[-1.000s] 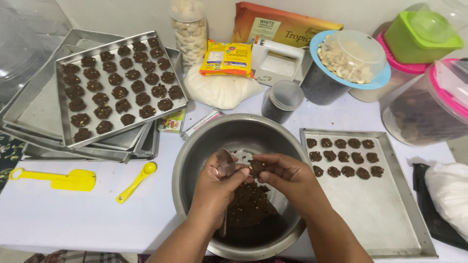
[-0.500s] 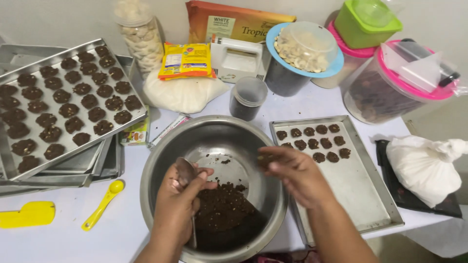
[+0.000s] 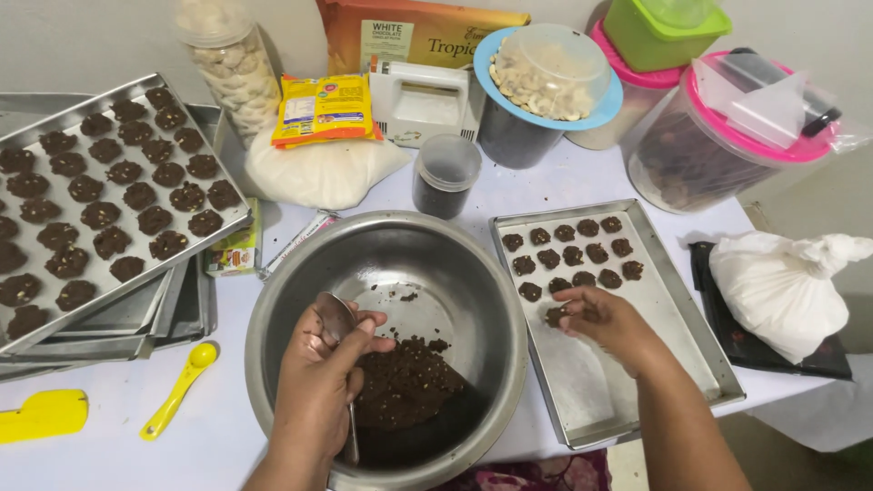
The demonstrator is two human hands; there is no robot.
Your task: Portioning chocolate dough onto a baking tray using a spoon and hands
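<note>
My left hand (image 3: 323, 364) holds a metal spoon (image 3: 336, 320) over a big steel bowl (image 3: 300, 282). Dark chocolate dough (image 3: 405, 386) lies in the bowl's bottom. My right hand (image 3: 605, 323) reaches over a steel baking tray (image 3: 673, 336) and pinches a small lump of dough (image 3: 556, 315) against the tray floor. The lump sits just below rows of dark dough blobs (image 3: 573, 255) at the tray's far end.
At left a stack of trays (image 3: 136, 318) carries a full tray of dough blobs (image 3: 109, 200). A yellow spoon (image 3: 177, 391) and yellow spatula (image 3: 41, 415) lie near the front edge. Jars, tubs, packets and white bags (image 3: 782, 282) crowd the back and right.
My right hand has moved from above the bowl to the right tray with a dough lump. The left hand stays over the bowl with the spoon. The view shifted right.
</note>
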